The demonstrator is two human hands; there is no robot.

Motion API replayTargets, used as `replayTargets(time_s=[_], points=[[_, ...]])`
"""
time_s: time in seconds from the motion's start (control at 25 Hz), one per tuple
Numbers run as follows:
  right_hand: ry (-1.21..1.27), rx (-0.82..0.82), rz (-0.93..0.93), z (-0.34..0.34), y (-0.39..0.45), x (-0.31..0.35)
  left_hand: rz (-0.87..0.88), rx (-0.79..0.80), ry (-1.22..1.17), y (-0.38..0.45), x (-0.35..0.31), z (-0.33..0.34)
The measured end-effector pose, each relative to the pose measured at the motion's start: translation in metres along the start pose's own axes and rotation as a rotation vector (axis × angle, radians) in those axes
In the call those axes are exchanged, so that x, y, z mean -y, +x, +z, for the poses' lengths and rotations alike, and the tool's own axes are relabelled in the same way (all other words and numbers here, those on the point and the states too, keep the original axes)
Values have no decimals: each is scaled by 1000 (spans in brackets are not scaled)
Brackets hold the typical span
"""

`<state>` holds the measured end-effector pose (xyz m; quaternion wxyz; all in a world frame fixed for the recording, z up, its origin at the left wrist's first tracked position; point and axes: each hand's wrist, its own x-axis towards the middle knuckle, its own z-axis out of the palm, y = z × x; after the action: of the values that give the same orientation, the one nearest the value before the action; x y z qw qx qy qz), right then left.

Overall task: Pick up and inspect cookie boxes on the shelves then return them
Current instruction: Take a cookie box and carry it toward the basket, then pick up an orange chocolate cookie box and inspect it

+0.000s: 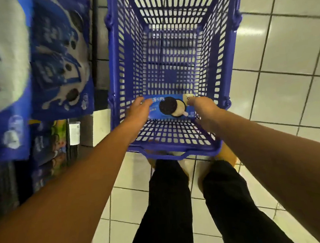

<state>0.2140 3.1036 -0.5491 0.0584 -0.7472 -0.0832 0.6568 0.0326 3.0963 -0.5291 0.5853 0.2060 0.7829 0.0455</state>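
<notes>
A blue cookie box [170,106] with a black sandwich cookie printed on its face sits inside the blue plastic shopping basket [126,52], near the basket's near wall. My left hand [139,111] grips the box's left end, fingers curled over its top edge. On the box's right end, my right hand [204,107] holds it the same way. Both arms reach down into the basket from the bottom of the view.
Shelves on the left carry large blue cookie packages [59,58] and smaller packs [47,148] lower down, with a price tag [74,133] on the shelf edge. White tiled floor [285,62] lies to the right. My legs in black trousers [170,207] stand behind the basket.
</notes>
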Motion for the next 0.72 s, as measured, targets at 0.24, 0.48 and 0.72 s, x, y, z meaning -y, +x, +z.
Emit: replayTargets(time_s=[0.24, 0.48, 0.72], points=[[104, 155, -104, -57, -164, 25, -30, 55, -273, -172, -22, -47], [96, 201, -189, -139, -341, 45, 22, -41, -554, -364, 0, -91], [-76, 270, -377, -167, -476, 43, 93, -159, -1044, -523, 62, -89]])
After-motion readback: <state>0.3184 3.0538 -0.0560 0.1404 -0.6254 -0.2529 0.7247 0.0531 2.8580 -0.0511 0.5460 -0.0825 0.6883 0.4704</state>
